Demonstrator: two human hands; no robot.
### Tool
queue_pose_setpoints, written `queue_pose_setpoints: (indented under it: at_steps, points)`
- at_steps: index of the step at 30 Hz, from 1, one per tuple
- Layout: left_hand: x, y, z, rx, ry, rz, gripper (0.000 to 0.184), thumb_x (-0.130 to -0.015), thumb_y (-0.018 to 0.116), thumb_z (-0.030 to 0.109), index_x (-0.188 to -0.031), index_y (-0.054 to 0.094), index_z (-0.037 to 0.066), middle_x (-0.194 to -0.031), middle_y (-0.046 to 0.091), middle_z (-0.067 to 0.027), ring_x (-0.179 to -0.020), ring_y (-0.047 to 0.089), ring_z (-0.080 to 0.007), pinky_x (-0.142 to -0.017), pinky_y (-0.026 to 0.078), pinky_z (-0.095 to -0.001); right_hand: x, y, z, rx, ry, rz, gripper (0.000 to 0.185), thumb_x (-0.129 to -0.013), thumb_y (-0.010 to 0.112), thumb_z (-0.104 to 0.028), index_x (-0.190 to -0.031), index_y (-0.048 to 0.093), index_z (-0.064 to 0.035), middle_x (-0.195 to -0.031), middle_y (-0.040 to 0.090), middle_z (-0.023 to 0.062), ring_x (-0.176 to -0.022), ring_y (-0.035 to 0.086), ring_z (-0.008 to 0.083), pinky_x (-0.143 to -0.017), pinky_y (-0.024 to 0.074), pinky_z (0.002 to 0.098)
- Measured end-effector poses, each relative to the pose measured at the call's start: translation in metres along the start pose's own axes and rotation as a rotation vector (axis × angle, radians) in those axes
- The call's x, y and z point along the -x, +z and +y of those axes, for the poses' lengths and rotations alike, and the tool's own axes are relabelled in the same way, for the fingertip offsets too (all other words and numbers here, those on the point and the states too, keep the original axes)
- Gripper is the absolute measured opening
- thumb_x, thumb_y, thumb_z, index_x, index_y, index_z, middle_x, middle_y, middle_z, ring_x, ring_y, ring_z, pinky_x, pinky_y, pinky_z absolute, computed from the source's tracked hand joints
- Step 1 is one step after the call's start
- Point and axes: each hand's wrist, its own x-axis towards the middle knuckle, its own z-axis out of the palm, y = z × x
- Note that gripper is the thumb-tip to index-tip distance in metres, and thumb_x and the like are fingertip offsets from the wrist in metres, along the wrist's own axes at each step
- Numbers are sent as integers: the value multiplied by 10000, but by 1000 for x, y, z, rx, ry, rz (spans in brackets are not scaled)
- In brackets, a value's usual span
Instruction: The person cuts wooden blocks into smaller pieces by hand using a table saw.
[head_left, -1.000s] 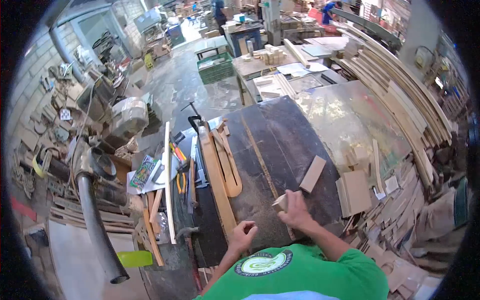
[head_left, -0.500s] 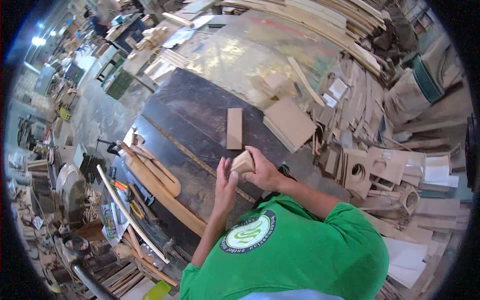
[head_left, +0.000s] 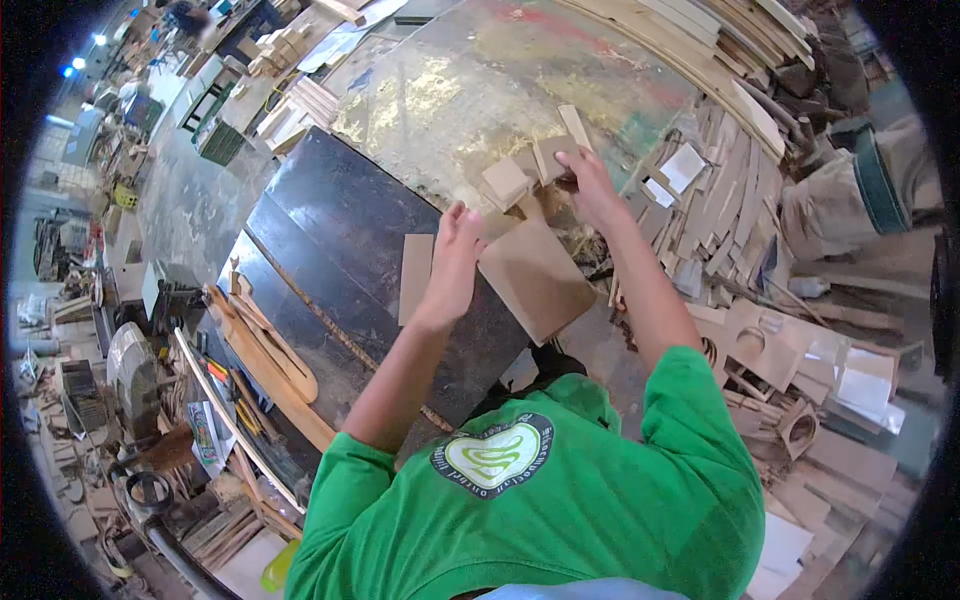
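Note:
My right hand (head_left: 592, 190) is stretched out past the table's right edge, its thumb and fingers closed on a small wooden block (head_left: 550, 158). Beside that block lies another pale wooden block (head_left: 505, 181). My left hand (head_left: 459, 262) is held over the dark table (head_left: 340, 230), fingers loosely bent and apart, with nothing visible in it. A rectangular wooden piece (head_left: 415, 270) lies on the table, partly hidden behind my left hand and wrist. Between my forearms, a larger flat board (head_left: 538, 280) sits at the table's right edge.
Long shaped wooden pieces (head_left: 270, 365) lie along the table's left side, near hand tools (head_left: 243, 405). Wood offcuts (head_left: 715, 215) cover the floor at right, with boards with round holes (head_left: 762, 340) nearer me. Stacked planks (head_left: 690, 60) stand at the back right.
My hands have parted. The right has carried the small block forward and right, beyond the table; the left has let go of it and moved up. The view has shifted too.

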Motion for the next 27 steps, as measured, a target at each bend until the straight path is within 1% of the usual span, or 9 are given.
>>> queue_pose_setpoints:
  at_steps: [2,3,7,9,14,16,18,23,27]
  points:
    - [-43,-6,-20,205,-196,90,775,-1061,563,453,-1614,219,32,-1670,268,-167,-1547,297,-277,-1238,265,-423,-30,-4,4,84,0,-35,547,-969,651,-330,-1398,562,-2,-1302,637,115,-1154,590,200,-966,476,367]
    - [-56,2,-22,142,-215,205,695,-1047,571,482,-1554,341,65,-1525,440,-153,-1401,446,-236,-1152,348,-389,-37,0,-3,163,44,-64,518,-968,647,-335,-1347,594,15,-1264,654,108,-1125,596,200,-956,473,367]
    - [-86,19,-27,265,-332,191,570,-1043,560,501,-1415,488,76,-1286,557,-103,-1127,530,-173,-999,415,-365,-51,9,-4,390,228,-180,359,-995,637,-314,-1173,664,-3,-1153,649,63,-1058,593,170,-941,459,346]
    - [-87,26,-21,38,-331,76,496,-1055,535,492,-1305,565,65,-1112,576,-68,-913,491,-143,-845,429,-348,-48,14,-2,390,185,-200,318,-996,638,-313,-1106,673,-17,-1102,644,49,-1007,587,166,-902,457,345]
    - [-90,35,-28,-101,-226,128,517,-1071,500,480,-1296,567,19,-1100,592,-89,-887,503,-138,-788,449,-344,-47,13,-13,205,258,-230,261,-1001,629,-309,-1049,666,-55,-1005,643,29,-903,586,172,-834,465,357]
    - [-89,42,-22,-153,-190,171,527,-1074,491,471,-1311,560,6,-1094,598,-94,-883,509,-138,-776,452,-341,-42,16,-23,-60,400,-76,248,-1003,623,-309,-1107,659,-87,-1023,656,38,-927,613,189,-837,484,365]
    - [-89,43,-19,-214,-218,206,446,-1084,482,311,-1357,562,-32,-1267,661,-162,-1147,610,-250,-1021,448,-413,-50,9,-19,-106,394,-68,252,-999,632,-314,-1125,655,-97,-1033,662,40,-941,622,195,-842,493,372]
    - [-98,28,-17,-300,-66,307,625,-1063,525,388,-1428,467,-116,-1346,620,-234,-1247,590,-293,-1088,425,-405,-54,6,-34,-215,344,-30,277,-988,659,-328,-1146,654,-101,-1067,674,37,-964,628,187,-842,499,377]
    - [-114,15,7,-291,24,291,731,-1037,556,412,-1469,397,-156,-1424,571,-269,-1325,561,-314,-1130,411,-396,-67,8,-41,115,189,-116,320,-1001,617,-297,-1158,678,-25,-1016,692,63,-892,654,209,-801,545,385]
